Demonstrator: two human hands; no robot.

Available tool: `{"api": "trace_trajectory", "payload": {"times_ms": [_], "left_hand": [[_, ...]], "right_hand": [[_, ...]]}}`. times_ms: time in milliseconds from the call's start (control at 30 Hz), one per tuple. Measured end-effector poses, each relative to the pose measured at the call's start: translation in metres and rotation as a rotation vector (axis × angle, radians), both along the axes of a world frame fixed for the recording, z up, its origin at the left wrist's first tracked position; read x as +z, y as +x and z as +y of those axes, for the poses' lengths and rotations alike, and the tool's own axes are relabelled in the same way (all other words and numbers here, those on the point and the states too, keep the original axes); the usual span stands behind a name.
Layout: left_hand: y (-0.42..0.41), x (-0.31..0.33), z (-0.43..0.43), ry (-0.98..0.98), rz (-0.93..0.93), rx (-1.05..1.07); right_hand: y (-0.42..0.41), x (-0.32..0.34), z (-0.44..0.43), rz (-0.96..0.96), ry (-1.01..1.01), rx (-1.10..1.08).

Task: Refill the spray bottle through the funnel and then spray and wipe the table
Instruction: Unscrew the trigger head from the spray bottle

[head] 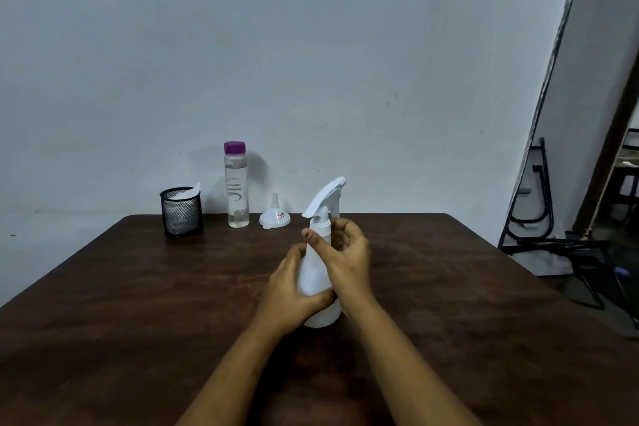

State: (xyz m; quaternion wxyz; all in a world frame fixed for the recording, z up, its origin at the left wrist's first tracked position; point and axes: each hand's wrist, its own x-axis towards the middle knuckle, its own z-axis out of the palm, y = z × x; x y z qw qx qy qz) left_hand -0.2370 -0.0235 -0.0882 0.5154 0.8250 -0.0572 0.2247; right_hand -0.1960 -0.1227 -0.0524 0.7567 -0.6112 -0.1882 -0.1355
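Observation:
A white spray bottle (pixel 316 273) stands upright in the middle of the dark wooden table (pixel 138 304). My left hand (pixel 290 290) grips its body from the left. My right hand (pixel 345 252) curls round the neck just under the white trigger head, thumb across the front. Near the table's far edge stand a clear water bottle (pixel 237 190) with a purple cap, filled with clear liquid, and a small white funnel (pixel 274 214) lying spout up.
A black mesh cup (pixel 181 211) with white tissue or cloth in it sits at the far left of the table. A grey wall rises close behind. Black metal frames (pixel 553 239) lie on the floor to the right.

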Motion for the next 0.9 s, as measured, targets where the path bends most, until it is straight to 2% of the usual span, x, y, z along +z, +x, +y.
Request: {"api": "trace_trajectory", "payload": {"times_ms": [133,300,533,600,800,900], "left_hand": [[-0.001,0.002,-0.001,-0.005,0.002,0.021],[-0.002,0.004,-0.002,0.036,0.005,0.036],[0.0,0.003,0.002,0.056,0.019,0.012],[0.001,0.002,0.002,0.052,0.02,0.01],[0.0,0.003,-0.001,0.003,0.015,0.013],[0.002,0.002,0.0,-0.004,0.009,0.017]], "right_hand": [[0.0,0.004,0.002,-0.031,-0.038,-0.041],[0.0,0.01,-0.004,-0.063,-0.033,0.03],[0.004,0.012,-0.019,-0.032,-0.106,0.322],[0.005,0.009,-0.02,-0.016,-0.087,0.34],[0.0,0.008,-0.004,-0.011,-0.004,0.143],[0.002,0.007,-0.003,-0.051,0.007,0.145]]}}
